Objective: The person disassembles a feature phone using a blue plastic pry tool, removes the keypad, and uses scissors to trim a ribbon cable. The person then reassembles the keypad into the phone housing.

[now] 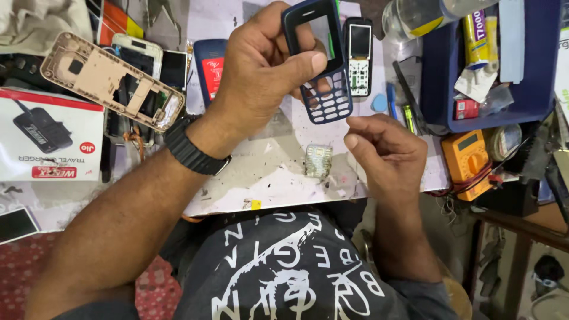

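We work at a cluttered white bench top (261,172) whose near edge runs against our body. A blue tray (536,89) of tubes and small parts fills its far right corner, with an orange multimeter (468,160) near the right edge. A tan phone back frame (109,80) lies toward the far left.

Our left hand (255,77) holds the dark blue phone front cover (320,62) up above the middle of the bench, thumb clamped on its side, its screen window and key holes empty. Our right hand (388,151) hovers just below it, fingers curled narrow and holding nothing we can make out.

The bare phone body (359,56) lies at the far edge, the translucent keypad mat (318,160) near the middle.

We judge the cover is being checked; next the mat wants seating squarely in its key holes.
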